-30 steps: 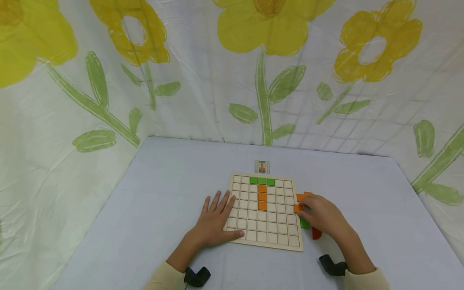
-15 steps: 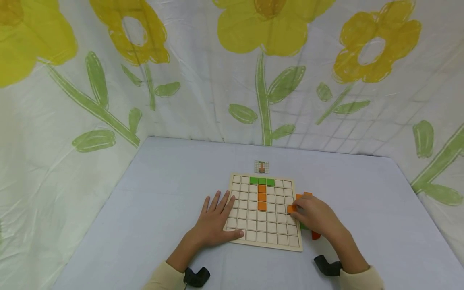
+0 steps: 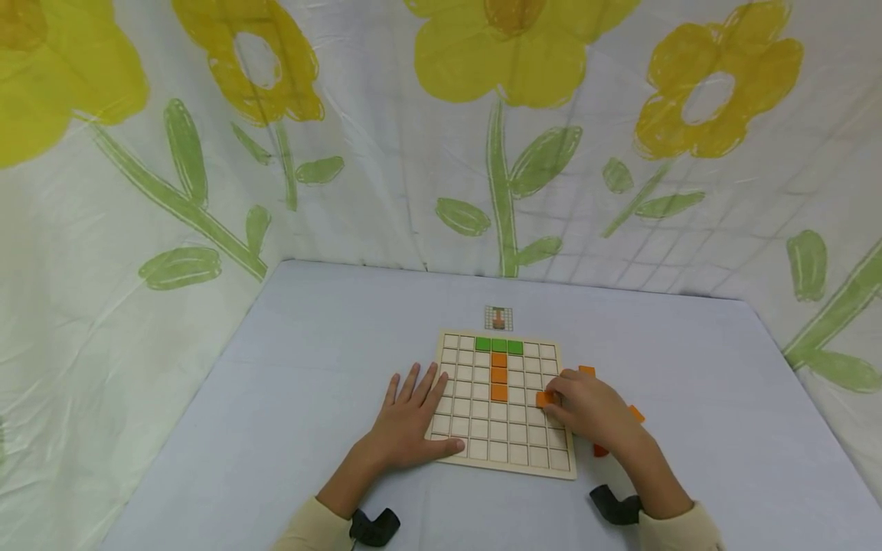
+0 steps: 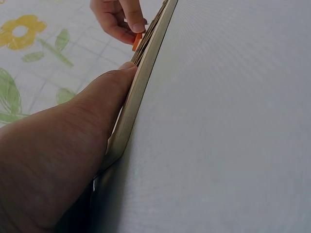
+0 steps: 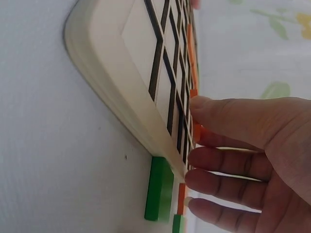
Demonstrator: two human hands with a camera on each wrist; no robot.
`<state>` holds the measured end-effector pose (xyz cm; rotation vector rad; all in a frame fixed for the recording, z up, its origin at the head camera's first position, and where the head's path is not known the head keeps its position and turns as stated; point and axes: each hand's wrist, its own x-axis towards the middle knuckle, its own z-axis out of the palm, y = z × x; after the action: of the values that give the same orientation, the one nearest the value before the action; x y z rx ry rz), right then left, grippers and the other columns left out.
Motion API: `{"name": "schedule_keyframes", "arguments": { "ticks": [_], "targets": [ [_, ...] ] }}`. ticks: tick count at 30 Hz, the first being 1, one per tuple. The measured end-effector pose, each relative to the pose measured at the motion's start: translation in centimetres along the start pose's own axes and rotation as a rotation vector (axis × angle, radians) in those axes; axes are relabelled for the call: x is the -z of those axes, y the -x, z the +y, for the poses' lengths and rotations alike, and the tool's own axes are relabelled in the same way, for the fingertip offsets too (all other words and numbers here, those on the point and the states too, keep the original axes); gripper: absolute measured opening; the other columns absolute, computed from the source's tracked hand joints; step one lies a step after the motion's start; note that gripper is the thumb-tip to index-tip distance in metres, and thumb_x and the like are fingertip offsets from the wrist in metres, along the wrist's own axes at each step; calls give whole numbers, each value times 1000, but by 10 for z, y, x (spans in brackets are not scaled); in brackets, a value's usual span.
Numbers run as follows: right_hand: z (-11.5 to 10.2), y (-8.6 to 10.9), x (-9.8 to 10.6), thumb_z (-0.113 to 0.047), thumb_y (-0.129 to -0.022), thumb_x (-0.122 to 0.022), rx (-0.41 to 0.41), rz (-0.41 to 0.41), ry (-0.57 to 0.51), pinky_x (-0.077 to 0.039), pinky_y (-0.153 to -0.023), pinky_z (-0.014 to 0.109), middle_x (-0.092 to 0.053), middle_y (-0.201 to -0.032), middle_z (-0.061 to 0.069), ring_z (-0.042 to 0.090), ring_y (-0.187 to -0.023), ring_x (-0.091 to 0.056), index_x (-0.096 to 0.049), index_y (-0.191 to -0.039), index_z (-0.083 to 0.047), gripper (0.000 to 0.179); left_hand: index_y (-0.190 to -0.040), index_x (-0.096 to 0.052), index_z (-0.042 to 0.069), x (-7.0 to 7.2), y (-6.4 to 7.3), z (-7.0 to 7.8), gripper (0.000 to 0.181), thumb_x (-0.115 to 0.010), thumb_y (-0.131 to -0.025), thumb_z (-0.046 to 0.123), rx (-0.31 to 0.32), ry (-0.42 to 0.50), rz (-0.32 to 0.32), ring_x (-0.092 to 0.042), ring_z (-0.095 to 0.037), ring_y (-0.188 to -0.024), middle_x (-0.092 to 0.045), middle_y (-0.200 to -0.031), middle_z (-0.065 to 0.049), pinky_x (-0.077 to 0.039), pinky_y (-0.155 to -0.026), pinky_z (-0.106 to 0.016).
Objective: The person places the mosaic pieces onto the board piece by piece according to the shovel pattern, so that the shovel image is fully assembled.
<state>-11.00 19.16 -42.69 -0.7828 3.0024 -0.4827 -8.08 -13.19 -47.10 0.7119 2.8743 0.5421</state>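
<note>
A wooden grid board (image 3: 510, 464) lies on the table. My left hand (image 3: 406, 428) rests with spread fingers on its left edge, the thumb over the front left corner. My right hand (image 3: 591, 409) pinches an orange square tile (image 3: 543, 399) between thumb and fingers, close over the right-hand columns. In the right wrist view the same orange tile (image 5: 195, 127) shows at the thumb tip. Set in the grid are a row of green tiles (image 3: 499, 345) at the top and a column of orange tiles (image 3: 499, 375) below its middle.
A small pattern card (image 3: 498, 317) lies behind the board. Right of the board are loose orange tiles (image 3: 586, 370), a red piece (image 3: 601, 450) partly under my right hand, and a green block (image 5: 159, 189) by the board's edge. A flowered cloth (image 3: 386, 191) hangs behind the table.
My right hand has carried the orange tile leftward from the board's right edge to over the grid. The left hand has stayed in place.
</note>
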Motion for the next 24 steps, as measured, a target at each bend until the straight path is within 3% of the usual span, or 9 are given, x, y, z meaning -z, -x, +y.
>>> {"name": "schedule_keyframes", "arguments": {
  "ticks": [13, 24],
  "targets": [
    [-7, -3, -6, -22, -84, -83, 48, -1, 10, -55, -75, 37, -68, -97, 3, 21, -92, -62, -74, -96, -7, 21, -162, -15, 9, 0, 0, 1, 108, -52, -86, 77, 9, -7, -6, 3, -37, -152, -5, -167, -12, 4, -115, -61],
    [-7, -4, -9, -24, -84, -84, 69, 12, 28, -54, -71, 34, -65, -92, -2, 17, -85, -59, -74, -94, -8, 21, -161, -18, 8, 3, 1, 2, 106, -53, -87, 75, -1, 12, -3, 0, -39, -151, -8, -167, -13, 1, -115, -63]
  ]
}}
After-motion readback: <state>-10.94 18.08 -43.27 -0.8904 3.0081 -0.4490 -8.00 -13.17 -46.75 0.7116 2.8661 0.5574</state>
